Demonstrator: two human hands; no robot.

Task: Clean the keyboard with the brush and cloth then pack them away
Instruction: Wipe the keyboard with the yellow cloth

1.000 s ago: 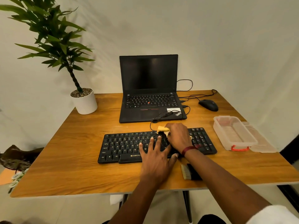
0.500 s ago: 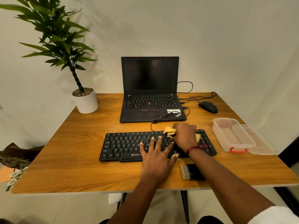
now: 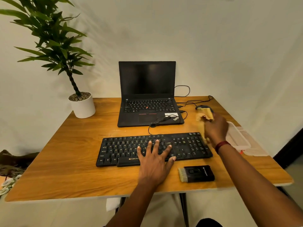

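- Fingers (image 3: 156,146) of the left hand (image 3: 154,163) are spread wide and straight, pressing flat on the black wired keyboard (image 3: 123,148) in the middle of the wooden table (image 3: 65,161).
- Right hand (image 3: 216,130) is up off the table by the keyboard's right end, fingers curled round a crumpled yellow cloth (image 3: 205,115), which is blurred.
- Black-handled brush with pale bristles (image 3: 196,173) lies flat just in front of the keyboard, untouched.
- Clear plastic box (image 3: 239,138) sits open at the right edge, partly behind that wrist.
- Open black laptop (image 3: 147,95), screen dark, stands behind the keyboard.
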